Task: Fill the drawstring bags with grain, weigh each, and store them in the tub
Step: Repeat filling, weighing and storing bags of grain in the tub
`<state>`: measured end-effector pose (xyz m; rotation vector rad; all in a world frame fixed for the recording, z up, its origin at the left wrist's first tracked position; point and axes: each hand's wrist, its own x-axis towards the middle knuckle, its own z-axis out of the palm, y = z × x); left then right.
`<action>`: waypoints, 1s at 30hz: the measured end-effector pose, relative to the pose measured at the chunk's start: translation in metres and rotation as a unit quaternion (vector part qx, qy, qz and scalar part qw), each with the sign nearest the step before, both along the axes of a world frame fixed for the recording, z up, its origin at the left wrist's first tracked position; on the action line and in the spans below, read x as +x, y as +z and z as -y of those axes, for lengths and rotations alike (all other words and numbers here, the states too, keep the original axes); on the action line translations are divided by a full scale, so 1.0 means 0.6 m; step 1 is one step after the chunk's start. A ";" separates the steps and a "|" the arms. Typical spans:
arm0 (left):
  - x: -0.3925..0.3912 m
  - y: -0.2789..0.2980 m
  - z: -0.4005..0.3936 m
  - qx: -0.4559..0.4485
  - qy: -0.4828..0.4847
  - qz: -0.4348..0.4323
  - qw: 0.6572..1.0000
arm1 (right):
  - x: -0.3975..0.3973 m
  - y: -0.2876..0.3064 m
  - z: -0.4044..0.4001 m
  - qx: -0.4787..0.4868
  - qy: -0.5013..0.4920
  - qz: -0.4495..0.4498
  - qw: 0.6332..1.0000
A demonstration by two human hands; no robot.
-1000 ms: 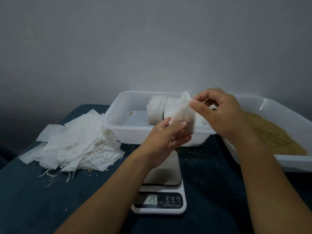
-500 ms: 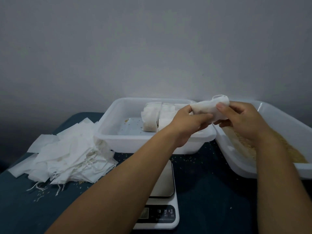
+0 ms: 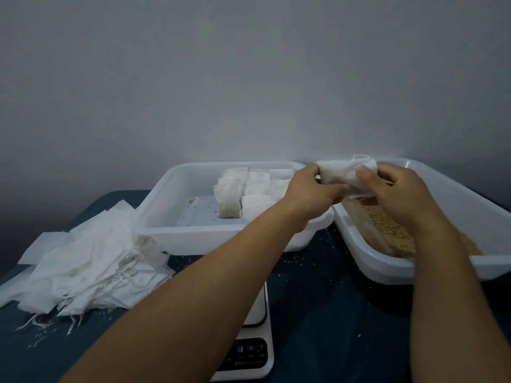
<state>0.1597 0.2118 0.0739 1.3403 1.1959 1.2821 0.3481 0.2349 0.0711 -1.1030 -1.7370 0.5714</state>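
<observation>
Filled drawstring bag (image 3: 344, 175): white, lying roughly on its side, held in the air above the gap between the two tubs, its gathered mouth toward the right. Left hand (image 3: 309, 194) grasps the bag's left end, fingers curled under and thumb on top. Right hand (image 3: 401, 192) pinches the right end near the mouth, index fingertip pressed on the fabric. Both grips clenched on the bag; it touches nothing else.

Storage tub (image 3: 171, 225): white plastic, directly behind and below the left hand. Contains filled bags (image 3: 249, 192) standing in rows against its far right portion; one bag stands a little apart at the front left of the group. A few loose grains on the tub floor.

Grain tub (image 3: 387, 261): white, just right of the storage tub, tilted in view; brown grain (image 3: 392, 230) spread across its bottom, beneath the right hand.

Scale (image 3: 249, 352): white, on the worktop in front of the storage tub, mostly hidden by the left forearm; display unreadable.

Empty bags (image 3: 91, 264): loose heap with trailing strings, left of the storage tub, on the dark blue worktop (image 3: 331, 313). Scattered grains around the heap and between the tubs.
</observation>
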 end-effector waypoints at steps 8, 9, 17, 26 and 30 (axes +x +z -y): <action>0.006 -0.008 0.001 -0.006 0.013 -0.006 1.000 | 0.003 -0.005 -0.006 0.018 -0.095 0.060 0.994; 0.006 -0.009 0.001 -0.007 0.015 -0.005 1.000 | 0.004 -0.006 -0.007 0.020 -0.095 0.058 0.994; 0.008 -0.016 -0.001 -0.010 0.009 0.021 1.000 | -0.003 0.001 0.003 -0.004 -0.037 0.011 0.999; 0.002 -0.027 -0.001 -0.020 0.014 0.051 0.998 | -0.005 0.002 0.003 0.035 -0.101 0.082 0.991; 0.002 -0.026 0.006 -0.025 0.001 0.096 0.995 | -0.009 0.010 0.007 0.036 -0.061 0.015 0.997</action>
